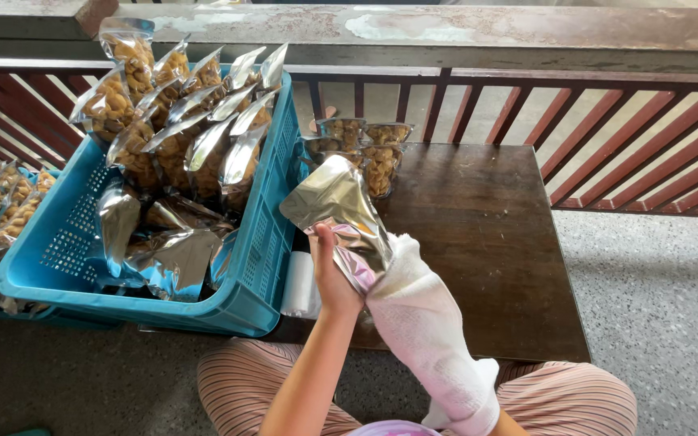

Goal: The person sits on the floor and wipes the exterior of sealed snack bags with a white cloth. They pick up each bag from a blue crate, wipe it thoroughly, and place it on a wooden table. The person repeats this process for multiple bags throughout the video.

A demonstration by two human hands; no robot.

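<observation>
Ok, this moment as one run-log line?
left hand: holds shiny silver foil pouch | right hand: under white cloth, wiping pouch | blue plastic crate: filled snack pouches | dark wooden table

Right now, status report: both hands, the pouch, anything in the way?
Left hand grips silver pouch. Right hand, under white cloth, wipes pouch. Blue crate close left; table ahead.

Daylight, soft and even, is coming from beyond the railing (624,137); glare is flashing off the foil pouches (203,145); edges are bending slightly; focus is holding sharp.
</observation>
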